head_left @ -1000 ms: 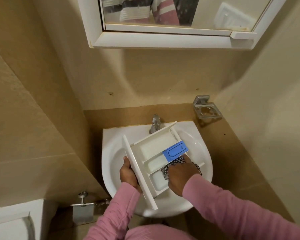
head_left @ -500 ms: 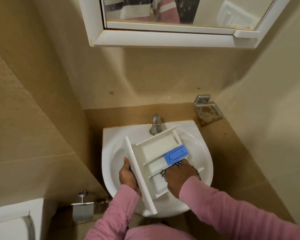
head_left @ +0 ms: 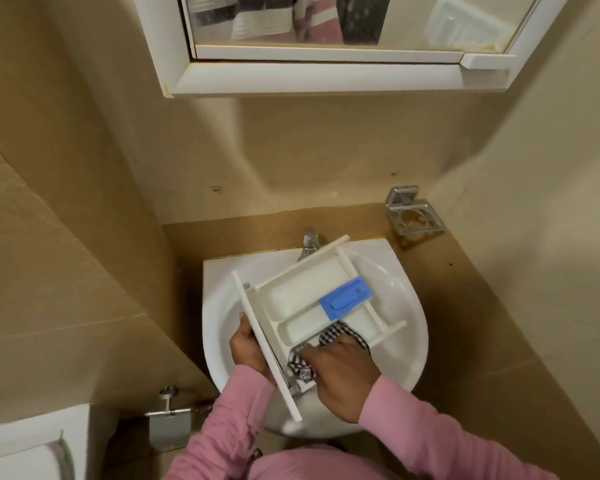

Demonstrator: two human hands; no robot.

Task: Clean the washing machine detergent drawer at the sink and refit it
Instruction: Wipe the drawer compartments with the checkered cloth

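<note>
Just behind drawer (head_left: pixel 293 296), tap (head_left: pixel 309 241); left hand (head_left: pixel 248 348) grips drawer; right hand (head_left: pixel 340 374) clutches cloth (head_left: pixel 300 368).

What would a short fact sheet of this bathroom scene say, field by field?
place: sink below a mirrored cabinet
object: white detergent drawer with a blue insert, held over the sink
left hand: grips the drawer's front panel
right hand: holds a checked cloth inside the drawer's near compartment
tap: behind the drawer

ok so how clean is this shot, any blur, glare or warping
Head view: wide-angle bends the mirror cabinet edges, and it throws a soft shadow on the wall; mild glare on the sink; drawer sharp, right hand slightly soft.
</note>
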